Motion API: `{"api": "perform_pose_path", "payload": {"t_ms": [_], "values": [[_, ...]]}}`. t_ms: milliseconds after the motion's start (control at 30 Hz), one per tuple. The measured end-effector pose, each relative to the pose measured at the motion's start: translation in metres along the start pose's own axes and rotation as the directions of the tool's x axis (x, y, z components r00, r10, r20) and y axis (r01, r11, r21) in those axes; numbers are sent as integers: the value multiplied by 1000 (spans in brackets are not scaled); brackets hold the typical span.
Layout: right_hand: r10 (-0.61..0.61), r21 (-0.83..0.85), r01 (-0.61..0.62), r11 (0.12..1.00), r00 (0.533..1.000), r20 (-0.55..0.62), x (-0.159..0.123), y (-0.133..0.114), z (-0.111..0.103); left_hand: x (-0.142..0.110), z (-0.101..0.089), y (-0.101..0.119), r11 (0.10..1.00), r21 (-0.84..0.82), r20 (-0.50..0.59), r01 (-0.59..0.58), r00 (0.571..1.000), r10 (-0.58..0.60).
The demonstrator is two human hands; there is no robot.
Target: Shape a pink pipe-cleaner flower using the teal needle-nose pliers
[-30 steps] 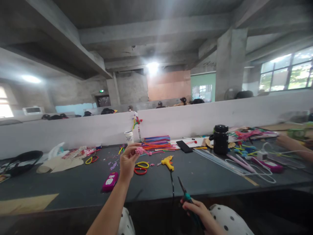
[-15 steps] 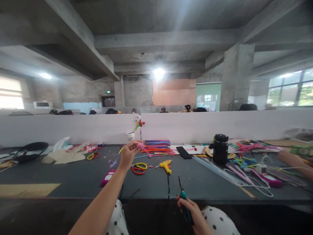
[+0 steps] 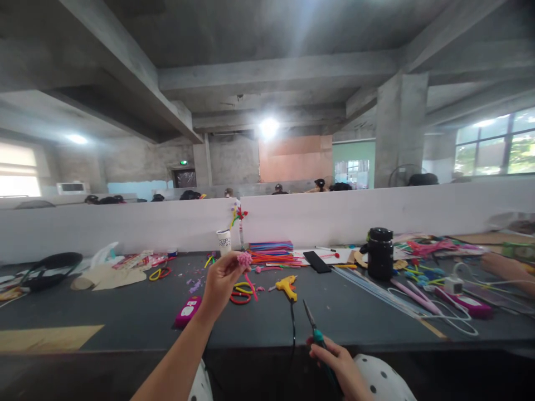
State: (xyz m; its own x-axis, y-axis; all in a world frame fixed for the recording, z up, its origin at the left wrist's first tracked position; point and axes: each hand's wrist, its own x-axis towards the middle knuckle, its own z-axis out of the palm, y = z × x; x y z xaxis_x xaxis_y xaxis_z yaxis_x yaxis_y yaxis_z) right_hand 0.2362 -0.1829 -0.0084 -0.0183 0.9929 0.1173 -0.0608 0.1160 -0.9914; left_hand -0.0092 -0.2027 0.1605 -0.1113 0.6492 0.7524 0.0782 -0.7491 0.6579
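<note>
My left hand (image 3: pixel 220 284) is closed, pinching a fuzzy pink pipe-cleaner flower (image 3: pixel 244 259) whose pink stem (image 3: pixel 252 287) hangs down over the table. In my right hand (image 3: pixel 334 361), low at the table's front edge, is a pair of slim scissors (image 3: pixel 314 326) with a teal and black handle. Their pointed blades aim up and away from me, apart from the flower. Most of the handle is hidden by my fingers. Just beyond the left hand lie pliers (image 3: pixel 240 298) with red and yellow handles. A yellow glue gun (image 3: pixel 287 288) rests between my hands.
Bundled coloured pipe cleaners (image 3: pixel 271 253) lie at the back, beside a black phone (image 3: pixel 316 262). A black bottle (image 3: pixel 380 253) and a paper cup (image 3: pixel 224 240) stand near the white partition (image 3: pixel 313 220). Another person's arm (image 3: pixel 504 266) reaches in at right. The glue gun's cord (image 3: pixel 293 323) crosses the front edge.
The flower has turned in my left hand, and its stem now hangs down instead of pointing right. My right hand with the scissors has shifted slightly right. The view has tilted a little.
</note>
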Motion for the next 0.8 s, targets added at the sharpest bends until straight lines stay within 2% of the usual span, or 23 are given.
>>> {"api": "perform_pose_path", "payload": {"t_ms": [167, 267, 367, 500, 667, 800], "values": [[-236, 53, 236, 970, 972, 5, -17, -71, 32, -22, 12, 23, 993, 36, 79, -112, 991, 109], [-380, 122, 371, 920, 924, 54, -26, -112, 57, -35, 21, 34, 983, 41, 160, -180, 972, 171], [-478, 189, 455, 870, 873, 101, -34, -138, 77, -43, 26, 40, 961, 52, 221, -271, 942, 254], [-525, 271, 480, 834, 841, 128, -44, -147, 89, -46, 27, 45, 946, 83, 219, -313, 932, 289], [-493, 356, 412, 839, 853, 173, -48, -141, 84, -47, 30, 46, 943, 54, 231, -327, 923, 307], [-490, 386, 403, 830, 858, 155, -46, -138, 83, -51, 35, 43, 964, 39, 192, -264, 949, 252]]}}
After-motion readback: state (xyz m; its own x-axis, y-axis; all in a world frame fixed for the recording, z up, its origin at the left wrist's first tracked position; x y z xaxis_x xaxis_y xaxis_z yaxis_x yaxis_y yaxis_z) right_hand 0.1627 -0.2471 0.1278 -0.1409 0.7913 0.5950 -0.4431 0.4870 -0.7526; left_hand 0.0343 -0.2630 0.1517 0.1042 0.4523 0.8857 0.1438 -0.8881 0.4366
